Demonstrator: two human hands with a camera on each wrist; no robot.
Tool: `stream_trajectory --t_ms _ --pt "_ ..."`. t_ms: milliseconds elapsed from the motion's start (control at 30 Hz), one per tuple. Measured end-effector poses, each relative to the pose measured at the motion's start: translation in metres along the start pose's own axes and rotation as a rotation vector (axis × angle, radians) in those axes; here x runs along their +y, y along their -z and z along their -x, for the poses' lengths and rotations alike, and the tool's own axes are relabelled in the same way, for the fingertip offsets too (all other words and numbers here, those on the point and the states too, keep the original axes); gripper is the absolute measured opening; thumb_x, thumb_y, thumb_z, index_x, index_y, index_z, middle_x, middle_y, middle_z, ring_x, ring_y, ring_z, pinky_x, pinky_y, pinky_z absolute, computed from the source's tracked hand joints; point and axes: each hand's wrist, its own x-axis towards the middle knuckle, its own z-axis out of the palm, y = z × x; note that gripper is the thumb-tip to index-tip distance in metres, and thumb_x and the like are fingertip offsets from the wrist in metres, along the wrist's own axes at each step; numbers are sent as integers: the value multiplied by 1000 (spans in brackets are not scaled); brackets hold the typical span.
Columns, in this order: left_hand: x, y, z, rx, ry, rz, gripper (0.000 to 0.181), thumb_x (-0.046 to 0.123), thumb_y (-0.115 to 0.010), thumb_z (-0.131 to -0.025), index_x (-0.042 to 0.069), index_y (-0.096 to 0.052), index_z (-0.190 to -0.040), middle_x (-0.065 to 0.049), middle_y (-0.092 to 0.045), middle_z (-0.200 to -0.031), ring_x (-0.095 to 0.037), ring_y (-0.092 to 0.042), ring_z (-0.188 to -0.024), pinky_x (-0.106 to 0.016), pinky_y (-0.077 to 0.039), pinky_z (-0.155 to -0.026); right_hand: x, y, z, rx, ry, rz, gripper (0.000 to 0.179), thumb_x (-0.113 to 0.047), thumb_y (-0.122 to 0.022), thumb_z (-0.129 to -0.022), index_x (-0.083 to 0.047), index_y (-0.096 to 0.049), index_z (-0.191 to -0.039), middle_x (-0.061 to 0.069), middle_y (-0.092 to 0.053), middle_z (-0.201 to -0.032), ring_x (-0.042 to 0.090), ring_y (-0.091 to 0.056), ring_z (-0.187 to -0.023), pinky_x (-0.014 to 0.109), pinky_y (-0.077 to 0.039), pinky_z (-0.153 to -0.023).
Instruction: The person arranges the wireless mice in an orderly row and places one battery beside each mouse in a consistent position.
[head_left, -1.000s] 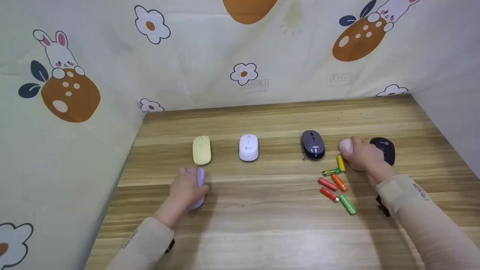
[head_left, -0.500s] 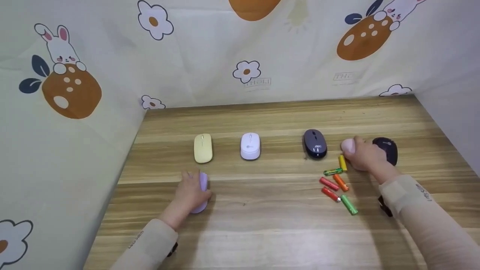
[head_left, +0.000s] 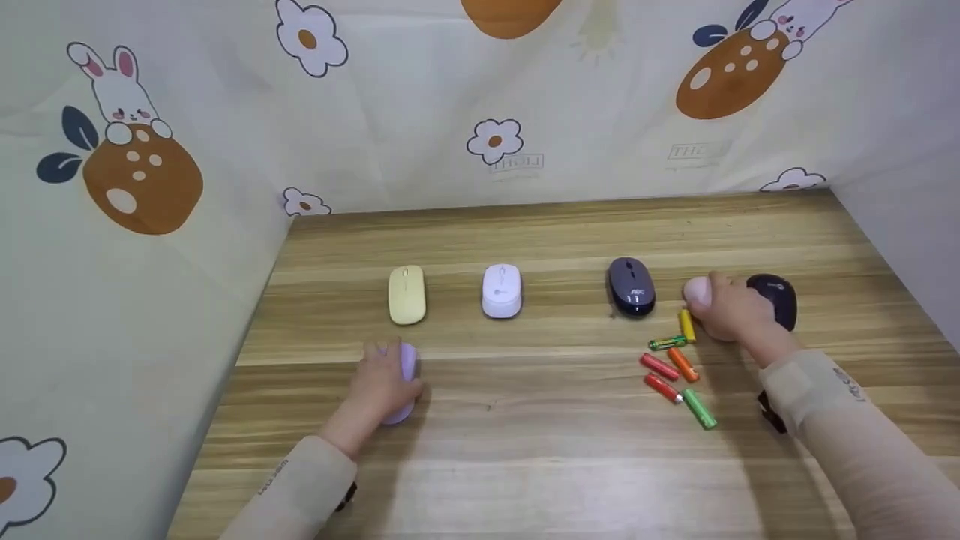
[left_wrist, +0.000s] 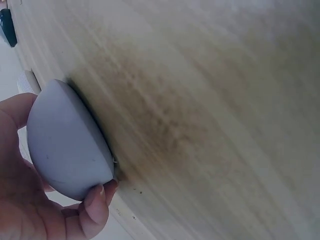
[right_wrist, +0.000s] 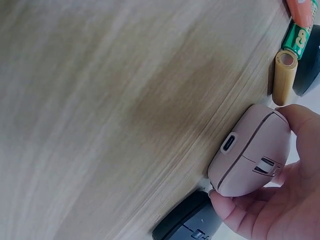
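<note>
- One lavender mouse (head_left: pixel 408 361): gripped by the left hand (head_left: pixel 377 384); gap to the yellow mouse (head_left: pixel 406 295) beyond its fingers wider than a second ago, so placement seems unsettled.
- Grey mouse (head_left: pixel 631 285), left of the right hand (head_left: pixel 731 309)'s fingers: apparently "AOC".
- Dark-green battery (right_wrist: pixel 298 41), near those fingers: "GP".
- Pink mouse (head_left: pixel 698 290): gripped in them, unmoved.

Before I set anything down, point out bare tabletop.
Free: the wooden tabletop between the oval white mouse and glossy dark-grey mouse, and between the lilac mouse and cylindrical coloured batteries. Crowded: around the batteries, right hand, rounded pink mouse and black mouse.
</note>
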Motion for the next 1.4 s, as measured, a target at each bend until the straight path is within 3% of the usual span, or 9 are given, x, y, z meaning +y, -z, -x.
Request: stream_trajectory --t_ms 833,1067,1400 --pt "5 -3 2 11 5 1 78 26 -71 -70 -6 -36 -132 -33 -36 -116 -46 -50 -96 -52 -47 -76 1 1 0 2 7 -12 80 -49 -42 -90 12 -19 -137 46 -35 -116 56 -43 -100 64 -38 -79" --pt "5 -4 1 0 4 6 77 26 -71 -68 -4 -37 -129 -29 -38 -108 -41 -51 -89 -47 -49 -69 1 -1 1 13 10 11 81 -50 -41 -89 12 -21 -136 44 -38 -116 54 -45 -99 62 -40 -79" --pt "7 -2 0 15 21 38 81 30 -73 -69 -6 -35 -131 -29 -40 -110 -41 -51 -93 -50 -48 -76 2 0 1 -6 -1 -22 87 -53 -41 -88 13 -15 -138 46 -34 -119 56 -43 -101 63 -39 -81"
